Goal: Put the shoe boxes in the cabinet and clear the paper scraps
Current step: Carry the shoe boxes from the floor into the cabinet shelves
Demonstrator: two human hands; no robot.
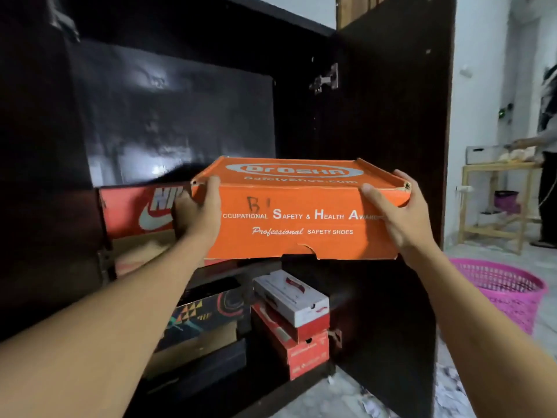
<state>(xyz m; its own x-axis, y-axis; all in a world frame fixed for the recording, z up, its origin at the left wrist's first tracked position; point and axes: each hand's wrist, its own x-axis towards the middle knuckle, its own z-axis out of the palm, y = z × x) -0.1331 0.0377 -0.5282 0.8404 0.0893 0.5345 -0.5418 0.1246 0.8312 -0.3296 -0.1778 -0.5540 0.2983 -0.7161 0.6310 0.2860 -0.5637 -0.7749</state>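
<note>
An orange safety-shoe box point(298, 218) is held level in front of the open dark cabinet point(168, 110), at the height of its upper shelf. My left hand point(197, 208) grips the box's left end and my right hand point(391, 215) grips its right end. A red Nike box point(141, 211) stands on the upper shelf just left of the orange box, partly hidden by my left hand. On the lower shelf lie a patterned dark box point(205, 315) and a white-and-red box point(291, 297) stacked on a red box point(304, 351). Paper scraps point(452, 390) litter the floor at the lower right.
The cabinet's right door point(391, 116) stands open beside the box. A pink plastic basket point(506, 291) sits on the floor to the right. Farther right, a person stands at a small wooden table point(494, 203) with a white box on it.
</note>
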